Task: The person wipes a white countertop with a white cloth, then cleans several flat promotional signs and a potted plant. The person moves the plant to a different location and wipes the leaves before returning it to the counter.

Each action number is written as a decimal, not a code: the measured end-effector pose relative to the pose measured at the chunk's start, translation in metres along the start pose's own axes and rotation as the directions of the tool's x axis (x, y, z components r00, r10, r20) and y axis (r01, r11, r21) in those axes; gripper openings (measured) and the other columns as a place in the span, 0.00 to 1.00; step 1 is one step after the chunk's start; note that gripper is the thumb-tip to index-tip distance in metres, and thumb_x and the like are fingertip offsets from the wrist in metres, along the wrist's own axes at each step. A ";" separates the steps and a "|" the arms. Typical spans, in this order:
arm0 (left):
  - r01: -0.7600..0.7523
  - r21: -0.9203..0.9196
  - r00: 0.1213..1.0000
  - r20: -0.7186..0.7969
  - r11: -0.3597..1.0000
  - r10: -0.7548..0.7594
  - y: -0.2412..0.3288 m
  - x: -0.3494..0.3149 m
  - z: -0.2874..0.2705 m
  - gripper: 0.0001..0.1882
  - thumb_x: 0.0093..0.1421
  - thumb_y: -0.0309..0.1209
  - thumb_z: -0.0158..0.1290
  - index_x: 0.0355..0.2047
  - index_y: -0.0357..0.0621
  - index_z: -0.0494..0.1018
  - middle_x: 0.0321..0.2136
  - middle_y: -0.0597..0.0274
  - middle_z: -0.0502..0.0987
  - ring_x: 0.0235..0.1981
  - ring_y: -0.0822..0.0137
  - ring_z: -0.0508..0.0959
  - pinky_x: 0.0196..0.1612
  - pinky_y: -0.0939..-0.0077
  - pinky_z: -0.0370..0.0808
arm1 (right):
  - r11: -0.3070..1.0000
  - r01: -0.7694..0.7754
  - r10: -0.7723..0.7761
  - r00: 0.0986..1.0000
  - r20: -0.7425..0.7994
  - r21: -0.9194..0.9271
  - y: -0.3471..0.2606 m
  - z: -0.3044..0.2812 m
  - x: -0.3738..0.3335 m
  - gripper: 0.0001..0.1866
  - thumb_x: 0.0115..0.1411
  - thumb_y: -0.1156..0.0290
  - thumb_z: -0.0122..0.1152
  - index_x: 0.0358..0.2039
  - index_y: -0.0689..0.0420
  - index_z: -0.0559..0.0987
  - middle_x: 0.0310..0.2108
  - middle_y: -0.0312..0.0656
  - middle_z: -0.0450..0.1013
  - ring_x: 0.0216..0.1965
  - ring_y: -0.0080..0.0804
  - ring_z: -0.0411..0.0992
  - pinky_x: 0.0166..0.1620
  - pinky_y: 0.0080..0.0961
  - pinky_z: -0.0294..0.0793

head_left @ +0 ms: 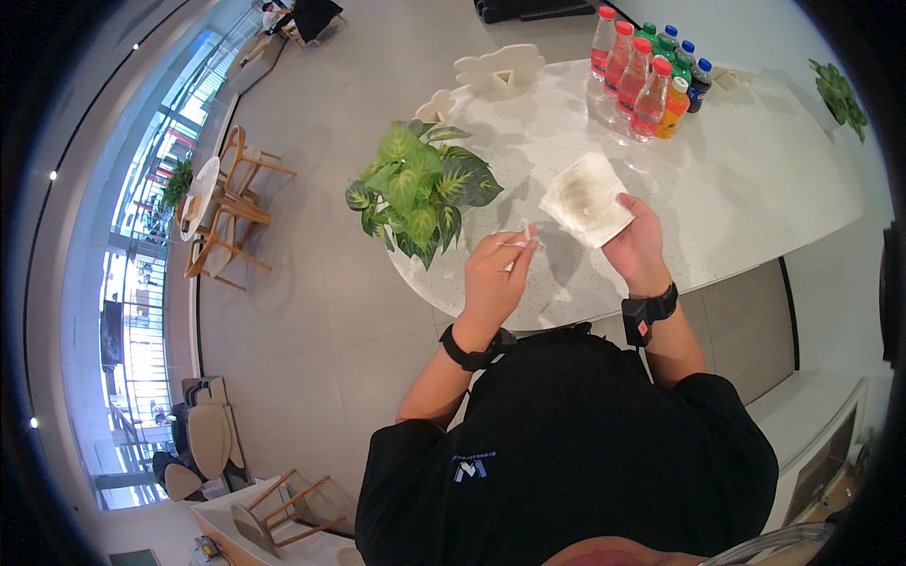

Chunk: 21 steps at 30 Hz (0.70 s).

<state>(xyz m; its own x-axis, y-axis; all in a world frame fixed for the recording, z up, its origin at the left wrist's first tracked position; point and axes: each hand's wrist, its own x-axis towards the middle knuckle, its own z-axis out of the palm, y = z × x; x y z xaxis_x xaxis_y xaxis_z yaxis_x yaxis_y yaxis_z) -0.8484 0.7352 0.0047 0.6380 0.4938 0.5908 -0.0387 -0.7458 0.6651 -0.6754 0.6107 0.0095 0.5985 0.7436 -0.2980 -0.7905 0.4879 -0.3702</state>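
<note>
Above the near side of the pale speckled table (727,203), my right hand (637,247) grips a white square pad (587,200), perhaps folded tissue or cloth, by its right corner. A greyish-brown smudge marks the pad's upper face. To the left of it, my left hand (497,274) is closed in a pinch on a small white scrap (525,236), too small to name. A leafy green plant (415,189) stands just beyond the left hand, its pot hidden by leaves.
Several bottles with red-capped ones (649,102) in front stand at the far right. Cream cloud-shaped pieces (500,71) are on the far left edge. Another plant (837,97) is by the right wall. Wooden chairs (226,236) stand on the floor to the left.
</note>
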 end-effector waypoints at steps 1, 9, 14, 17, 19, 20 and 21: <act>-0.118 0.022 0.993 -0.011 0.993 0.118 0.000 0.000 0.003 0.05 0.54 0.23 0.59 0.32 0.39 0.79 0.27 0.57 0.79 0.26 0.62 0.76 0.30 0.75 0.71 | 1.000 -0.020 0.020 1.000 0.002 -0.017 0.001 0.001 -0.001 0.27 0.63 0.68 0.36 0.59 0.70 0.57 0.58 0.56 0.61 0.59 0.49 0.62 0.62 0.45 0.60; -0.254 0.083 0.955 0.181 0.964 0.236 0.007 0.009 0.008 0.13 0.48 0.24 0.62 0.36 0.46 0.79 0.21 0.62 0.74 0.23 0.62 0.73 0.25 0.69 0.67 | 0.994 -0.103 0.106 0.991 0.086 -0.042 0.017 0.007 -0.001 0.26 0.63 0.67 0.38 0.58 0.70 0.59 0.57 0.55 0.63 0.58 0.49 0.63 0.62 0.43 0.61; -0.274 0.049 0.942 0.218 0.961 0.257 -0.003 0.003 0.006 0.07 0.47 0.23 0.62 0.28 0.44 0.77 0.20 0.62 0.74 0.21 0.61 0.72 0.25 0.70 0.67 | 1.000 -0.003 0.003 0.999 -0.037 -0.003 0.000 -0.008 0.018 0.24 0.63 0.69 0.38 0.57 0.71 0.61 0.57 0.55 0.64 0.58 0.47 0.64 0.61 0.42 0.62; -0.190 -0.029 0.969 0.157 0.981 0.192 -0.007 -0.009 0.000 0.06 0.47 0.24 0.62 0.25 0.43 0.76 0.18 0.62 0.73 0.19 0.61 0.71 0.23 0.71 0.66 | 0.981 0.192 -0.188 0.975 -0.122 0.016 -0.040 -0.025 0.038 0.23 0.64 0.70 0.37 0.56 0.72 0.61 0.56 0.56 0.64 0.57 0.47 0.65 0.62 0.42 0.63; -0.062 -0.004 0.987 0.151 0.998 0.062 -0.013 -0.019 -0.008 0.05 0.48 0.25 0.62 0.24 0.42 0.75 0.19 0.61 0.73 0.19 0.62 0.71 0.23 0.72 0.66 | 0.947 0.321 -0.316 0.937 -0.150 0.006 -0.075 -0.050 0.045 0.24 0.64 0.71 0.36 0.56 0.73 0.60 0.56 0.56 0.64 0.57 0.47 0.65 0.62 0.42 0.63; 0.001 0.011 0.989 0.147 1.000 -0.003 -0.016 -0.022 -0.011 0.06 0.49 0.25 0.63 0.23 0.42 0.75 0.19 0.60 0.73 0.19 0.63 0.71 0.22 0.72 0.66 | 0.926 0.379 -0.373 0.914 -0.162 0.006 -0.088 -0.051 0.041 0.24 0.63 0.71 0.36 0.57 0.73 0.59 0.56 0.57 0.64 0.58 0.47 0.64 0.61 0.43 0.64; 0.056 0.064 0.983 0.174 0.996 -0.066 -0.018 -0.022 -0.014 0.06 0.50 0.26 0.63 0.23 0.41 0.75 0.19 0.59 0.73 0.19 0.63 0.71 0.22 0.73 0.66 | 0.910 0.414 -0.408 0.896 -0.176 -0.002 -0.095 -0.051 0.036 0.24 0.63 0.71 0.35 0.57 0.73 0.59 0.57 0.57 0.63 0.58 0.48 0.64 0.61 0.43 0.64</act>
<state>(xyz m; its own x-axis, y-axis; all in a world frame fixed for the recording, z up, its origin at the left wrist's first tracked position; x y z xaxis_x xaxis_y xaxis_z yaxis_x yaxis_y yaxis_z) -0.8726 0.7448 -0.0138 0.7629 0.4568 0.4574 0.0462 -0.7442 0.6663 -0.5717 0.5676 -0.0110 0.8814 0.3869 -0.2710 -0.4718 0.7507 -0.4625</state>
